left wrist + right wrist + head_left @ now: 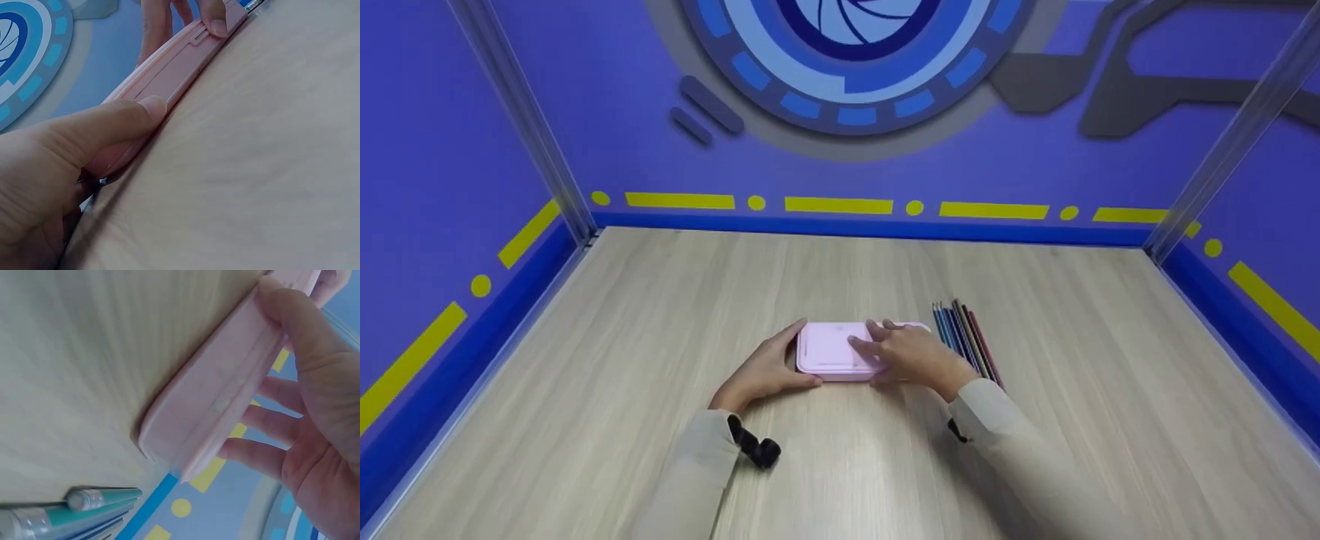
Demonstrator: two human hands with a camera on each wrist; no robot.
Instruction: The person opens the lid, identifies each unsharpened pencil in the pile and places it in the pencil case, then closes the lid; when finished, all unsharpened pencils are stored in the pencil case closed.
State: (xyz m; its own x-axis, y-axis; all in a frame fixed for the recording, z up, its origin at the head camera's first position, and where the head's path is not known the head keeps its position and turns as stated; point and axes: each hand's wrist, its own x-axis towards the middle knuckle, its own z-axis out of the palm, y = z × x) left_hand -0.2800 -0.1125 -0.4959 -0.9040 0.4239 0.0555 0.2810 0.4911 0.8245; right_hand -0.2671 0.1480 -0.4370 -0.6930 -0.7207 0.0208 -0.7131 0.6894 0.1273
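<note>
Pale tabletop [840, 465], pink case [826, 346] between left grip [765, 369] and right grip [921, 358], left clamped on it, right seemingly too

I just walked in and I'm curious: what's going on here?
A person has both hands on a pink case, which sits on the wooden table and looks closed. The left hand grips its left end; the right hand holds its right part, with fingers over the top. Beside the case, to the right, lies a row of coloured pencils.
</note>
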